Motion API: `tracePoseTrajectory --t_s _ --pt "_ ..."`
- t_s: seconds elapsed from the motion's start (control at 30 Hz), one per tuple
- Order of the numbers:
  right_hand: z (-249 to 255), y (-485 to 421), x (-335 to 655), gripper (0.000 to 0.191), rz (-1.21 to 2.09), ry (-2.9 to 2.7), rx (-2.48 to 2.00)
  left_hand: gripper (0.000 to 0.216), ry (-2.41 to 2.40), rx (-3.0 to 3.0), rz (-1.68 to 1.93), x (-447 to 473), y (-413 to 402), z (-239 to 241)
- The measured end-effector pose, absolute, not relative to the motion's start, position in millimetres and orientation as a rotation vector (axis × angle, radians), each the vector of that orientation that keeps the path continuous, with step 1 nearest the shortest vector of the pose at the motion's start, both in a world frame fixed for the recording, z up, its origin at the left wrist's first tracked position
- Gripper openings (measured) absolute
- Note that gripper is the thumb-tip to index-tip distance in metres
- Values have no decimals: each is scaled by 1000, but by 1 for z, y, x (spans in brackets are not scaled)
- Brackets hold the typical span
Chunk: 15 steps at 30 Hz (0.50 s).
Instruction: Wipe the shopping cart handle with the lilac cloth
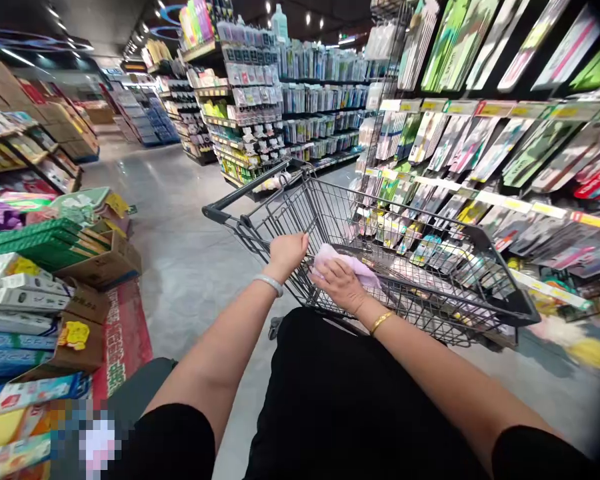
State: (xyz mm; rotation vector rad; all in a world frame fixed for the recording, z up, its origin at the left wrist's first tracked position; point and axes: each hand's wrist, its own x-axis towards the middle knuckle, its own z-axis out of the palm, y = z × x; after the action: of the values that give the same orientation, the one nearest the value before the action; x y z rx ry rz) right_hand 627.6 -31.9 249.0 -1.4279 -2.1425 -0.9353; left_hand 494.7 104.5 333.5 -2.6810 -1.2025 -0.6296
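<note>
A dark grey wire shopping cart (420,290) stands crosswise in front of me, its handle (220,212) to the left. My left hand (289,255), with a pale bracelet at the wrist, is closed around the cart's near top edge. Just right of it, my right hand (341,285) holds a pale pink cloth (357,265) against the same side rail. Its fingers lie bent over the cloth, and a gold bracelet circles that wrist. The cloth bunches up past the fingers toward the inside of the cart. The palms are hidden.
Packed shelves of hanging goods (460,147) rise close on the right. Cardboard boxes with stacked goods (105,257) line the left, beside a red mat (127,320). Grey floor (173,247) runs between. More shelves (253,87) stand ahead. A pixelated patch covers the lower left.
</note>
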Motion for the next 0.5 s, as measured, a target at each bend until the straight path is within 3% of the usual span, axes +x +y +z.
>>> tracePoseTrajectory --t_s 0.13,0.37,0.5 --pt "216 -50 661 37 -889 -2382 -1329 59 -1147 -2639 -669 506 114 329" --pt "240 -4 626 23 -788 -2335 -1436 59 -1051 -2641 -722 522 123 328" --pt "219 17 622 19 -837 -2307 -1410 58 -1048 -2653 -692 530 128 328"
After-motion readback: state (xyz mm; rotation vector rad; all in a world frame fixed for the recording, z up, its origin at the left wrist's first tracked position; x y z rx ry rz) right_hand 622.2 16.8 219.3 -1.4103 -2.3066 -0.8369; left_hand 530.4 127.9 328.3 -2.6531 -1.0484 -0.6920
